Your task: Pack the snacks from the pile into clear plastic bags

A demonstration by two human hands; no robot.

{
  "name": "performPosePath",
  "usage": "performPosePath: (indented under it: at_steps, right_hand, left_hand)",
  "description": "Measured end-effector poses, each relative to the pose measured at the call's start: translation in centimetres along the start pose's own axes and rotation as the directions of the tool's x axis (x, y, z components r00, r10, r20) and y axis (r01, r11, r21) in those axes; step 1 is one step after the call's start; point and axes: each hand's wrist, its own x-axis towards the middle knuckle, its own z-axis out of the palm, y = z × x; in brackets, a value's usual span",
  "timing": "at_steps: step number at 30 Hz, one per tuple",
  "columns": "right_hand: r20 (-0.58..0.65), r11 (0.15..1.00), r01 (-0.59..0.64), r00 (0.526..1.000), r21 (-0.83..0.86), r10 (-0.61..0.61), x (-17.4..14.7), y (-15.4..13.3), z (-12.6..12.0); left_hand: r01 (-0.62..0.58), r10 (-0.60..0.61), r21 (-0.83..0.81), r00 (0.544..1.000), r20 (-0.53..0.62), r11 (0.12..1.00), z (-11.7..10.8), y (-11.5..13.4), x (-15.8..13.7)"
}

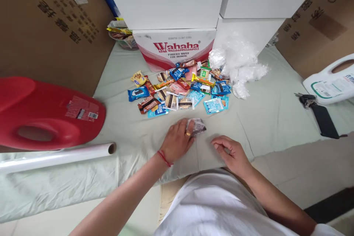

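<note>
My left hand (179,138), with a ring and a red string bracelet, is closed around the left end of a small clear-wrapped packet (199,127). The packet has a dark edge and lies on the pale green cloth; my fingers cover part of it. To its right, my right hand (228,153) hovers at the cloth with fingers curled and thumb near the index finger, and nothing shows in it. Beyond both hands lies a heap of wrapped snacks, among them a yellow packet (139,78), a blue packet (138,93) and a light blue sachet (214,106).
Crumpled clear plastic (240,64) lies right of the heap, before a Wahaha carton (177,47). A red jug (55,112) and a white roll (61,158) are at left. A white bottle (332,81), keys (306,99) and a black phone-like object (324,120) lie right.
</note>
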Motion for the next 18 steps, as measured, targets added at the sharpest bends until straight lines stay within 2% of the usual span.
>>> performPosePath:
  at_steps: [2,3,4,5,7,9,10,11,13,16,18]
  right_hand:
    - [-0.045,0.995,-0.057,0.997,0.079,0.061,0.3,0.4,-0.5]
    - [-0.062,0.986,-0.094,0.993,0.136,0.103,0.4,0.6,-0.7]
    - [-0.073,0.969,-0.133,0.986,0.207,0.15,0.6,0.7,-0.8]
    - [-0.075,0.942,-0.17,0.977,0.291,0.199,0.8,0.8,-0.8]
    - [-0.05,0.856,-0.224,0.959,0.466,0.278,1.4,0.5,-0.6]
    - [0.0,0.758,-0.235,0.955,0.609,0.297,2.0,0.0,-0.3]
    - [0.028,0.713,-0.23,0.958,0.662,0.284,2.3,-0.4,-0.2]
    - [0.053,0.675,-0.224,0.963,0.703,0.265,2.6,-0.7,0.0]
    - [0.075,0.618,-0.22,0.965,0.755,0.251,3.0,-1.2,0.2]
    - [0.011,0.598,-0.227,0.94,0.769,0.342,2.9,-1.3,0.1]
    - [-0.063,0.622,-0.218,0.916,0.752,0.397,2.6,-1.2,-0.2]
  left_hand:
    - [0.134,-0.134,-0.142,0.991,0.004,0.981,-0.8,-0.4,1.3]
    - [0.199,-0.207,-0.267,0.978,0.001,0.943,-1.2,-0.3,1.9]
    - [0.257,-0.278,-0.427,0.96,0.012,0.867,-1.7,0.0,2.3]
    - [0.299,-0.339,-0.6,0.94,0.048,0.743,-2.1,0.5,2.7]
    - [0.335,-0.377,-0.863,0.907,0.187,0.379,-2.5,2.2,3.1]
    - [0.334,-0.323,-0.942,0.896,0.303,0.043,-2.3,4.3,3.5]
    - [0.327,-0.308,-0.943,0.893,0.328,-0.059,-2.1,5.4,3.6]
    - [0.317,-0.312,-0.942,0.888,0.337,-0.115,-1.7,6.4,3.8]
    - [0.309,-0.36,-0.944,0.873,0.329,-0.113,-1.0,7.9,4.3]
    - [0.357,-0.407,-0.932,0.862,0.304,0.06,0.0,9.5,4.9]
    - [0.408,-0.378,-0.899,0.866,0.326,0.158,0.5,10.3,5.4]
